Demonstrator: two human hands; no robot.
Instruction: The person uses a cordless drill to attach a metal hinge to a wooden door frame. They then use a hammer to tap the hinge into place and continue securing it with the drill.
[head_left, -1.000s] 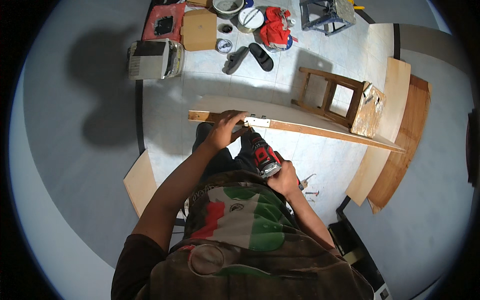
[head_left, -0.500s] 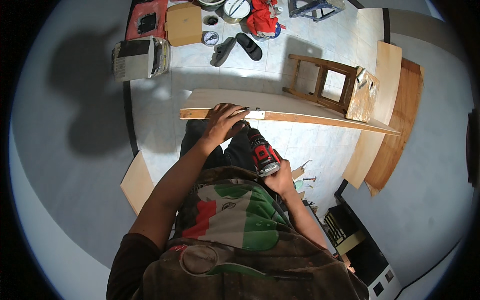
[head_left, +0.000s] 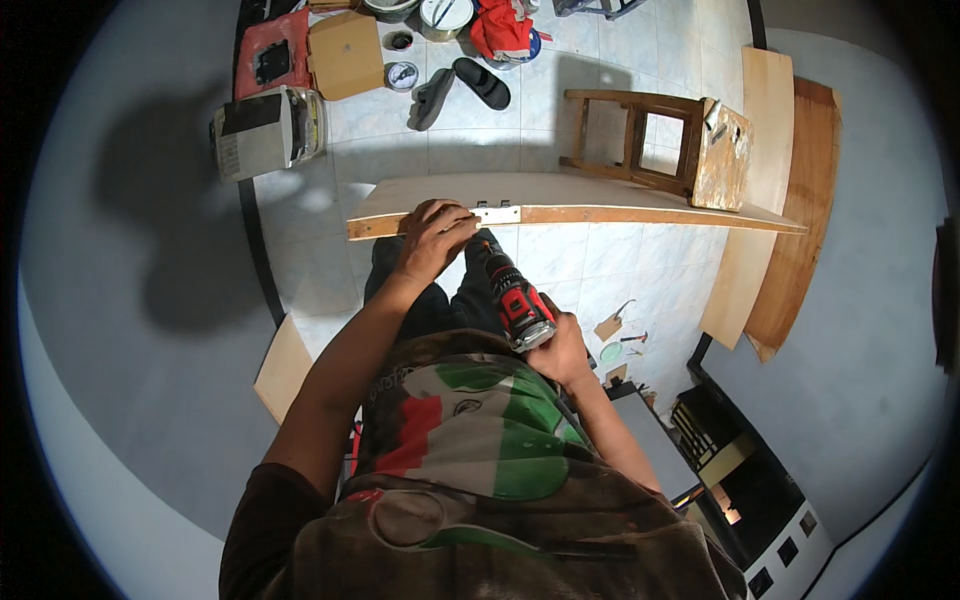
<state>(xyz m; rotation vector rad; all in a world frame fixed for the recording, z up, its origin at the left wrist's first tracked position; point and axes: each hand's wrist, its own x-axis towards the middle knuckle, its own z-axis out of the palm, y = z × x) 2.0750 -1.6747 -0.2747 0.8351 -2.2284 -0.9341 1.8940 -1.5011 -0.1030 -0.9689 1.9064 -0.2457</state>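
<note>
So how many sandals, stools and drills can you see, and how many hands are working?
Sandals: 2
Wooden stool: 1
Red and black drill: 1
Hands: 2, left hand on the long board, right hand on the drill
Total: 6

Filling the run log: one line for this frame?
left hand: pressing on board by hinge | right hand: gripping drill, tip at board edge | stool: behind board
</note>
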